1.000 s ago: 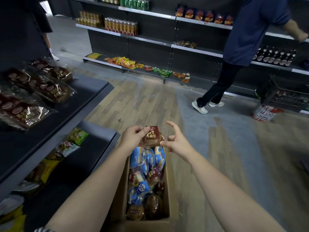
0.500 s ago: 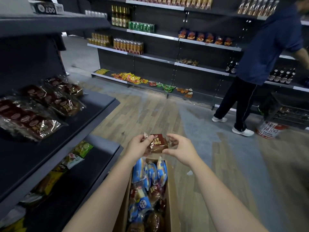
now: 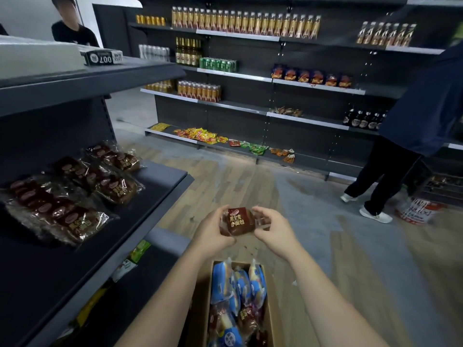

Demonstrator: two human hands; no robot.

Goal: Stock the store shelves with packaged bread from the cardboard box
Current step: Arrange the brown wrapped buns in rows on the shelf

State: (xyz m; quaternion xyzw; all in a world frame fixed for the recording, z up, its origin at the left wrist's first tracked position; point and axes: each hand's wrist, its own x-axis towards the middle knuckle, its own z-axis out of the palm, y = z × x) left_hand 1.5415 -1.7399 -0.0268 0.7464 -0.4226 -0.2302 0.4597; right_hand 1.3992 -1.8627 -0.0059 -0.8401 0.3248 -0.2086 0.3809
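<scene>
Packet: I saw 1 small, squarish bread packet point(image 3: 239, 221), glossy dark-red film with gold lettering and crinkly clear ends.
Axis: its printed face tilted up at me, and the long axis ran left to right.
Place: held in the air above the open cardboard box point(image 3: 206, 304).
Left hand point(image 3: 213, 231): curled round the packet's left end.
Right hand point(image 3: 274, 227): gripped the clear right end.
Box: brown card walls, packed with shiny blue packets point(image 3: 238, 284).
Shelf point(image 3: 160, 179): matte and dark, to my left, carrying similar dark-red packets point(image 3: 117, 189).

Dark shelf point(image 3: 162, 176): brown bread packs point(image 3: 57, 216) lying flat. Cardboard box point(image 3: 206, 304) on floor point(image 3: 250, 186).
</scene>
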